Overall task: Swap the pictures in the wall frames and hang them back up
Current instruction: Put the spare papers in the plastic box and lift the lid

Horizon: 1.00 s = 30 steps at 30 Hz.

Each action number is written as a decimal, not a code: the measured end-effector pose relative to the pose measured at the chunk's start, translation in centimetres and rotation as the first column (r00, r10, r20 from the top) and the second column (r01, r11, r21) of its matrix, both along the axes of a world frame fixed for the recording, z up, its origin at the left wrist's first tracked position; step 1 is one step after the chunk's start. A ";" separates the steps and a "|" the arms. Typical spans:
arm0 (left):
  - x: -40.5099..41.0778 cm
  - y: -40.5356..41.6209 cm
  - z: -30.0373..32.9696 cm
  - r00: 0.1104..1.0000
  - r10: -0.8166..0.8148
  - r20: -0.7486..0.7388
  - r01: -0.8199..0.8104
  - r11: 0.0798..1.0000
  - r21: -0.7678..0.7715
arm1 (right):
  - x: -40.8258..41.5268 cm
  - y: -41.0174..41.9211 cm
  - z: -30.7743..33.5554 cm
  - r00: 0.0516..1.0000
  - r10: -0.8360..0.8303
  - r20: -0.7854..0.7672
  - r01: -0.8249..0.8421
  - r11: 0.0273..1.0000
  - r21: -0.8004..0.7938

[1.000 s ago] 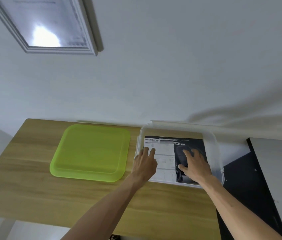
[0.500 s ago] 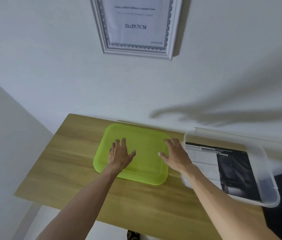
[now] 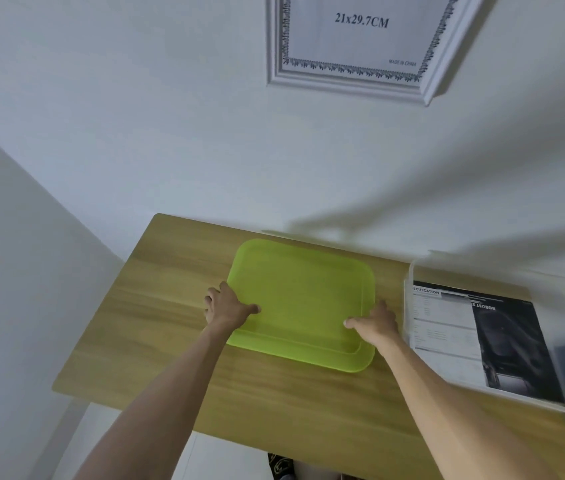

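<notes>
left hand (image 3: 225,308) gripping green lid (image 3: 303,303) at its left edge, thumb on top | right hand (image 3: 376,323) gripping its right edge, likely lifting to cover | clear box (image 3: 558,393) holding printed sheet (image 3: 475,334) at table's (image 3: 156,306) right edge | wall frame (image 3: 354,76) hanging above

Bright, even light w/ soft shadows on wall (image 3: 360,223); slight motion blur, wide-angle bending at edges.

Two bare forearms reach forward from the bottom of the view, angled slightly toward each other. The left hand (image 3: 227,308) grips an edge, thumb pointing inward on top and fingers curled over the side. The right hand (image 3: 374,325) mirrors it, thumb on top, fingers wrapped out of sight.
</notes>
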<state>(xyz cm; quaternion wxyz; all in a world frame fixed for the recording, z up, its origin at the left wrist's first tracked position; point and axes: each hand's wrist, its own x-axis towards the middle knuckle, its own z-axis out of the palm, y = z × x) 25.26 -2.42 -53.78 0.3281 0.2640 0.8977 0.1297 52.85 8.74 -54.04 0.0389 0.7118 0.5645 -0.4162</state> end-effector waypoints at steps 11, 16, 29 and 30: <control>-3.4 -1.9 2.5 0.972 0.156 0.178 -0.188 0.965 0.183 | 0.8 1.7 1.7 0.987 -0.036 -0.157 0.037 0.999 0.005; -1.6 -1.0 4.1 0.969 0.143 0.202 -0.185 0.960 0.209 | 2.6 2.1 4.4 0.990 -0.029 -0.139 0.044 0.993 0.105; 16.5 5.0 6.6 0.972 -0.096 0.217 0.028 0.954 0.298 | 21.8 3.7 8.2 0.977 -0.167 -0.130 0.187 0.971 0.152; 18.4 5.7 6.8 0.970 -0.114 0.213 0.044 0.950 0.308 | 23.8 4.1 8.0 0.975 -0.186 -0.122 0.204 0.968 0.150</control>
